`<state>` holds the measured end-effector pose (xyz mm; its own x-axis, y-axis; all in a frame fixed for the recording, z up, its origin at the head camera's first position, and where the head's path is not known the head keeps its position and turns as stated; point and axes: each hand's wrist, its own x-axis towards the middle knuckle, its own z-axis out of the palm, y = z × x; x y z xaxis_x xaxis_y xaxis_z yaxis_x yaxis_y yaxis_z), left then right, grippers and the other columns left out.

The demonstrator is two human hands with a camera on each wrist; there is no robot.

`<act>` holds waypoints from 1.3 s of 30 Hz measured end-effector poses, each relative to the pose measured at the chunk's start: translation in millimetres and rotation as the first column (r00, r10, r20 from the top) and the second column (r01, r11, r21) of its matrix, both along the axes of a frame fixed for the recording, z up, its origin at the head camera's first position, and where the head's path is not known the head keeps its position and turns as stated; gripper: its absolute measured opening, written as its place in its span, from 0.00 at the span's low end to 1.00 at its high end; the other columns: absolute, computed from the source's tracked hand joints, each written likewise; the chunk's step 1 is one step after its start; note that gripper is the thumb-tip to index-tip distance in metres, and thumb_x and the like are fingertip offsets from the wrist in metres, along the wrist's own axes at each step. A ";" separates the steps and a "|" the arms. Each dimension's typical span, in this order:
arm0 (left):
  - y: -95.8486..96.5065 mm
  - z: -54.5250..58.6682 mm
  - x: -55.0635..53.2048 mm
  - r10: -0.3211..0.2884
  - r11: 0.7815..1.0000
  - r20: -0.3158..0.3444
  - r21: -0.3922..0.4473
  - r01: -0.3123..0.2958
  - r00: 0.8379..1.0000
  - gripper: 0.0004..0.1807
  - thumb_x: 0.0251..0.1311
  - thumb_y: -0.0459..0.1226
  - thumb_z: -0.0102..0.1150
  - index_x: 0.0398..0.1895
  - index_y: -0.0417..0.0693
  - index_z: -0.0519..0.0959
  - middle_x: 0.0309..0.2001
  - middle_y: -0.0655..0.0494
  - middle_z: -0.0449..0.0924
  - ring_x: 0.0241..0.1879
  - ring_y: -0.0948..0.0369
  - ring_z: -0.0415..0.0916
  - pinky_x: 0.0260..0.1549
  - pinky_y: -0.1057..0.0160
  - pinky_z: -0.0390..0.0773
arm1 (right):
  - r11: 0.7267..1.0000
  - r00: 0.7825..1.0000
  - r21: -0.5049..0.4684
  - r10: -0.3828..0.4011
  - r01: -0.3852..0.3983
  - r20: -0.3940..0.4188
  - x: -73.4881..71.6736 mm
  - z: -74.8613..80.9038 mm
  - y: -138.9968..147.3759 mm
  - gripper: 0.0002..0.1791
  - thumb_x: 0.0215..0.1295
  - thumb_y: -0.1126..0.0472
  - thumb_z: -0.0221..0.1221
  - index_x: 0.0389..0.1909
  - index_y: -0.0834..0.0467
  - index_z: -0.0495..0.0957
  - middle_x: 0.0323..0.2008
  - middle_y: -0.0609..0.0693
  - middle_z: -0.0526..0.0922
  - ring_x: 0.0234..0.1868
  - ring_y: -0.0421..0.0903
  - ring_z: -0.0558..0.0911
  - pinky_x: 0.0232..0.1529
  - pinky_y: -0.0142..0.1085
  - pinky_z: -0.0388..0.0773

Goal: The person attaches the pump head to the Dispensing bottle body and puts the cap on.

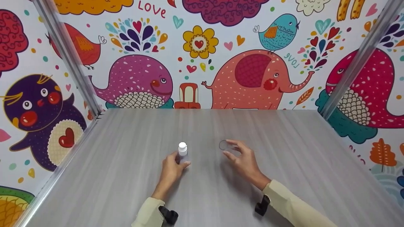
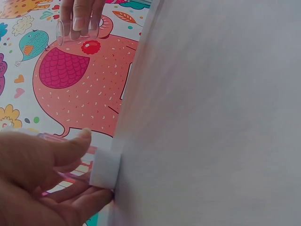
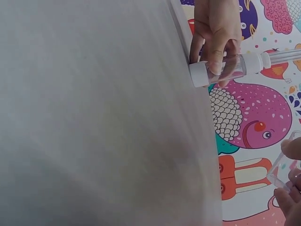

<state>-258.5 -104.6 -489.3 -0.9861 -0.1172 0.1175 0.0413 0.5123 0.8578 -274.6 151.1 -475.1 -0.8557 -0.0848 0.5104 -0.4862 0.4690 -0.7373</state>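
Note:
In the head view my left hand [image 1: 172,168] grips a small clear bottle [image 1: 182,152] with a white top, held upright at the middle of the table. Its white base [image 3: 199,74] shows low by the tabletop; whether it touches cannot be told. Fingers and thumb lie round the clear body. To the right, my right hand [image 1: 247,162] pinches a clear, hollow, cup-like cap [image 1: 223,145] between thumb and fingers, above the table and apart from the bottle. The left wrist view shows the same clear cap [image 2: 60,34] lying sideways in the fingers.
A grey wood-grain table [image 1: 202,126] spreads under both hands. Printed panels with cartoon animals [image 1: 249,82] stand at its back and sides, with metal posts [image 1: 71,63] at the back corners. Each sleeve carries a black wrist device [image 1: 262,205].

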 end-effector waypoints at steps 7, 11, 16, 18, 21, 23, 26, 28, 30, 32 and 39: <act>-0.3 -0.4 -0.1 -0.002 1.000 -0.002 0.011 0.002 1.000 0.23 0.55 0.30 0.70 0.54 0.29 0.77 0.50 0.33 0.83 0.50 0.45 0.82 0.52 0.45 0.80 | 1.000 1.000 -0.019 0.014 -0.014 -0.005 -1.6 2.1 -6.9 0.22 0.59 0.65 0.70 0.55 0.60 0.80 0.52 0.59 0.83 0.53 0.57 0.82 0.56 0.47 0.79; -0.5 -0.1 -0.1 -0.001 1.000 0.002 0.007 0.001 1.000 0.23 0.56 0.30 0.70 0.54 0.29 0.77 0.49 0.35 0.84 0.48 0.47 0.82 0.51 0.46 0.80 | 1.000 1.000 -0.001 0.016 -0.016 -0.009 -2.8 4.5 -8.9 0.22 0.59 0.64 0.70 0.55 0.57 0.81 0.52 0.55 0.84 0.53 0.56 0.82 0.57 0.45 0.79; -0.7 0.6 0.4 -0.003 1.000 -0.013 -0.014 0.002 1.000 0.23 0.55 0.31 0.71 0.53 0.30 0.78 0.46 0.36 0.84 0.45 0.48 0.82 0.48 0.48 0.81 | 0.999 0.999 -0.024 0.042 -0.042 0.022 -5.6 6.8 -10.0 0.22 0.60 0.63 0.70 0.56 0.53 0.81 0.53 0.51 0.83 0.56 0.54 0.81 0.59 0.46 0.78; -0.8 0.9 0.4 -0.005 1.000 -0.030 -0.026 0.004 1.000 0.23 0.55 0.31 0.71 0.53 0.30 0.78 0.46 0.36 0.84 0.45 0.48 0.83 0.47 0.48 0.81 | 0.998 0.998 -0.033 0.059 -0.058 0.035 -6.4 7.0 -10.9 0.22 0.60 0.62 0.70 0.56 0.54 0.80 0.53 0.50 0.83 0.57 0.52 0.81 0.60 0.47 0.78; -0.7 0.5 -0.3 -0.002 1.000 -0.040 -0.026 0.001 0.999 0.24 0.54 0.30 0.71 0.54 0.30 0.78 0.47 0.35 0.84 0.46 0.47 0.83 0.48 0.47 0.81 | 0.996 0.995 -0.032 0.082 -0.081 0.049 -6.9 6.5 -13.1 0.22 0.61 0.60 0.70 0.56 0.54 0.80 0.53 0.47 0.82 0.58 0.48 0.80 0.61 0.46 0.77; -0.8 0.2 -0.3 -0.004 1.000 -0.047 -0.025 0.003 0.999 0.23 0.54 0.30 0.71 0.53 0.30 0.78 0.47 0.35 0.84 0.47 0.46 0.83 0.48 0.46 0.81 | 0.995 0.994 -0.035 0.100 -0.099 0.049 -7.4 5.9 -14.9 0.22 0.61 0.60 0.69 0.56 0.54 0.80 0.53 0.47 0.81 0.58 0.48 0.80 0.62 0.47 0.76; -0.7 -0.2 0.3 -0.004 1.000 -0.039 -0.021 0.003 0.999 0.24 0.55 0.30 0.71 0.54 0.30 0.78 0.48 0.34 0.84 0.48 0.45 0.83 0.50 0.46 0.81 | 0.991 0.990 -0.063 0.124 -0.120 0.066 -8.3 5.5 -17.8 0.21 0.60 0.61 0.69 0.56 0.52 0.81 0.52 0.47 0.81 0.58 0.49 0.79 0.63 0.51 0.75; -0.8 -0.3 1.0 -0.007 1.000 -0.040 -0.025 0.006 0.999 0.24 0.55 0.30 0.71 0.54 0.30 0.78 0.48 0.34 0.84 0.48 0.45 0.83 0.49 0.45 0.81 | 0.987 0.986 -0.093 0.141 -0.133 0.087 -8.7 5.6 -19.9 0.22 0.60 0.63 0.70 0.56 0.53 0.81 0.52 0.49 0.80 0.58 0.51 0.79 0.63 0.53 0.74; -0.9 -0.2 1.4 -0.004 1.000 -0.034 -0.021 0.003 0.999 0.24 0.55 0.31 0.71 0.54 0.30 0.78 0.48 0.34 0.84 0.48 0.45 0.83 0.50 0.46 0.81 | 0.982 0.981 -0.122 0.161 -0.147 0.108 -8.7 6.2 -21.8 0.22 0.60 0.64 0.69 0.56 0.52 0.81 0.53 0.51 0.80 0.59 0.54 0.78 0.63 0.55 0.73; -1.1 -0.4 1.2 -0.004 1.000 -0.038 -0.022 0.004 0.999 0.23 0.55 0.31 0.71 0.54 0.30 0.78 0.48 0.34 0.84 0.48 0.45 0.83 0.50 0.46 0.81 | 0.976 0.977 -0.148 0.178 -0.160 0.116 -8.6 6.5 -24.0 0.22 0.60 0.66 0.69 0.56 0.55 0.80 0.53 0.54 0.79 0.59 0.57 0.78 0.63 0.57 0.73; -1.4 0.2 0.1 -0.003 1.000 -0.039 -0.008 0.003 0.999 0.24 0.54 0.31 0.72 0.53 0.29 0.78 0.48 0.34 0.84 0.49 0.44 0.83 0.50 0.46 0.80 | 0.976 0.979 -0.128 0.186 -0.175 0.085 -9.7 6.9 -29.5 0.23 0.60 0.63 0.69 0.57 0.55 0.79 0.53 0.56 0.81 0.57 0.55 0.80 0.60 0.53 0.76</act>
<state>-258.3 -106.1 -489.2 -0.9812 -0.1128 0.1566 0.0762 0.5189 0.8515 -284.4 121.6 -468.2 -0.8772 -0.1861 0.4426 -0.4793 0.2862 -0.8297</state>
